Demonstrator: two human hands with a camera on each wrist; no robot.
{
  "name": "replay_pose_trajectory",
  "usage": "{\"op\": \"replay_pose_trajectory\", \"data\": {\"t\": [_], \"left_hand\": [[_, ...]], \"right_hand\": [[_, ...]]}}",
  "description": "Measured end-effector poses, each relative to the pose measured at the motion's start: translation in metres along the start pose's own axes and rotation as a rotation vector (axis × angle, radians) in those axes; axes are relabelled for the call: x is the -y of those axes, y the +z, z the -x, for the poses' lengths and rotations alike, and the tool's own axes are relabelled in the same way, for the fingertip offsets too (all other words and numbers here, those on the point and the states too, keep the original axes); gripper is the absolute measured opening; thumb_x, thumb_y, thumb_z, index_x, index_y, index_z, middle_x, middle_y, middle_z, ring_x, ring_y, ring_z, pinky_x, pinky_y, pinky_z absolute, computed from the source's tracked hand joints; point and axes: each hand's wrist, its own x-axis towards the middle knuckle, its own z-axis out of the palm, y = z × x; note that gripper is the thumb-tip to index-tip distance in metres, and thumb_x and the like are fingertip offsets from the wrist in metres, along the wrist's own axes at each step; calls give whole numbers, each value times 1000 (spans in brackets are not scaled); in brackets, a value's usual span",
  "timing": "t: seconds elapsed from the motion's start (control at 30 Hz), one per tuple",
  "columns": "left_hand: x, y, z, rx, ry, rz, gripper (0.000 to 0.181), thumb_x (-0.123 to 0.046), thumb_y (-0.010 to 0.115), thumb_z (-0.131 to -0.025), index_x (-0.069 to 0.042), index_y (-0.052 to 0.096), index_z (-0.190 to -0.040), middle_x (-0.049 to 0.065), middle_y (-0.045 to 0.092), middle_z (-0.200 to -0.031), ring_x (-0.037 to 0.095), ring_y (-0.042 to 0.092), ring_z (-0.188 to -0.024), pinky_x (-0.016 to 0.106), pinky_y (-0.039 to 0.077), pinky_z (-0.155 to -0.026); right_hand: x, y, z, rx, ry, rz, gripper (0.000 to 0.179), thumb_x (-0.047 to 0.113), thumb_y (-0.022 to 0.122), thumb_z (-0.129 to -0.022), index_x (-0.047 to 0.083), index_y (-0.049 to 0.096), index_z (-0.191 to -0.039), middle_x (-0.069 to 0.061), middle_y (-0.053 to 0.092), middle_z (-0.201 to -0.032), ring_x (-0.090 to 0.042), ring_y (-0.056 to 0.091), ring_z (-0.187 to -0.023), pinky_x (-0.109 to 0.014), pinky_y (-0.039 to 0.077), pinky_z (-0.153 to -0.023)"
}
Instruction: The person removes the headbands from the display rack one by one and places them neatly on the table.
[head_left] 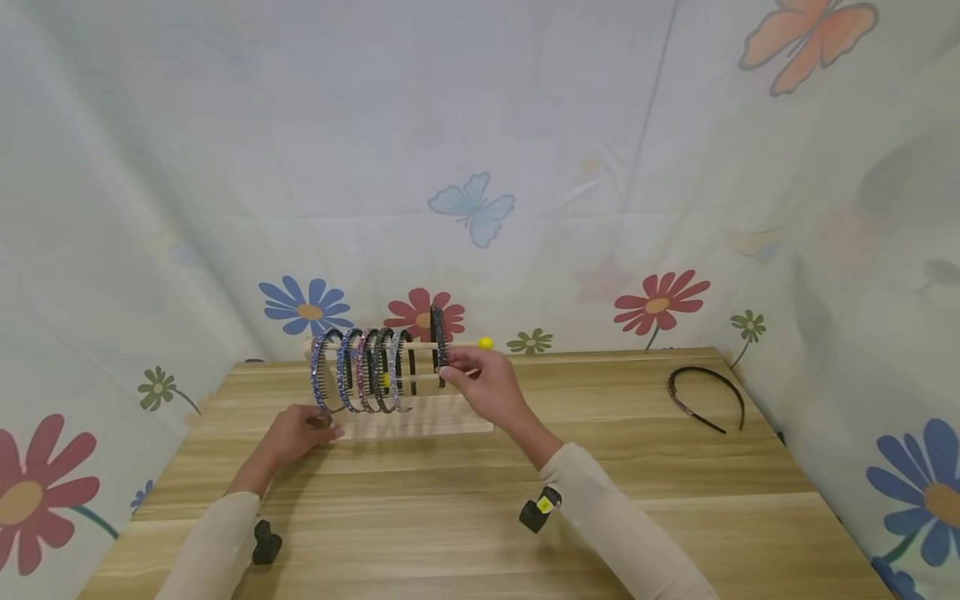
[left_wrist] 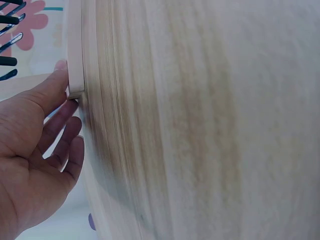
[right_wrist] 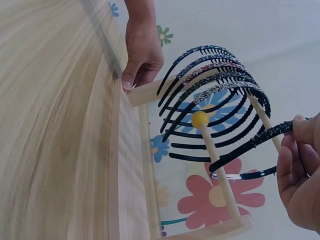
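A wooden headband rack (head_left: 450,417) stands on the table, its flat base along the bottom and dowels tipped with yellow balls (right_wrist: 200,119). Several glittery toothed headbands (head_left: 318,375) hang side by side at the rack's left part, in blue, pink, dark and silver. My right hand (head_left: 487,387) pinches a black sparkly headband (right_wrist: 272,132) between thumb and fingers, near the rack's right end. This headband overlaps the dowels in the head view. At the base's left end, my left hand (head_left: 296,433) grips the corner (left_wrist: 75,90), thumb on one face and fingers at the edge.
Another dark headband (head_left: 672,392) with a pinkish glitter section lies on the right of the wood-grain table (head_left: 390,517). Behind the table hangs a pale cloth (head_left: 570,275) printed with flowers and butterflies. Black wrist cameras (head_left: 534,515) sit at both sleeves.
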Motion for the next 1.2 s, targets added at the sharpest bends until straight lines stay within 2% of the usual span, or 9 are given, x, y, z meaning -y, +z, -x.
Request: {"op": "replay_pose_trajectory", "data": {"t": [0.27, 0.53, 0.83, 1.2], "left_hand": [[0, 1, -1, 9, -10, 1, 38, -33, 78, -92, -1, 75, -112, 19, 74, -112, 40, 69, -107, 57, 55, -92], [-2, 0, 0, 10, -21, -3, 36, -32, 78, -92, -2, 75, -110, 19, 74, -111, 39, 69, -106, 56, 56, -91], [-2, 0, 0, 15, -21, -11, 42, -32, 77, -92, 2, 72, -117, 24, 72, -116, 44, 68, -109, 58, 55, -92], [-1, 0, 0, 13, -23, -7, 40, -34, 78, -92, 0, 74, -114, 20, 73, -113, 40, 69, -107, 56, 56, -91]], "right_hand": [[6, -10, -1, -5, -28, -9, 19, 17, 75, -95, 6, 76, -111, -4, 76, -92, -15, 71, -83, -28, 60, -73], [15, -22, -1, -13, -29, -34, 20, 16, 75, -95, 5, 75, -111, -6, 76, -91, -25, 71, -85, -28, 59, -73], [20, -35, -2, -41, -47, -10, 23, 17, 75, -95, 3, 75, -113, -6, 76, -93, -15, 70, -81, -30, 60, -75], [22, -52, -1, -61, -79, 9, 24, 16, 75, -95, 3, 75, -115, -8, 76, -94, -18, 70, -83, -31, 60, -76]]}}
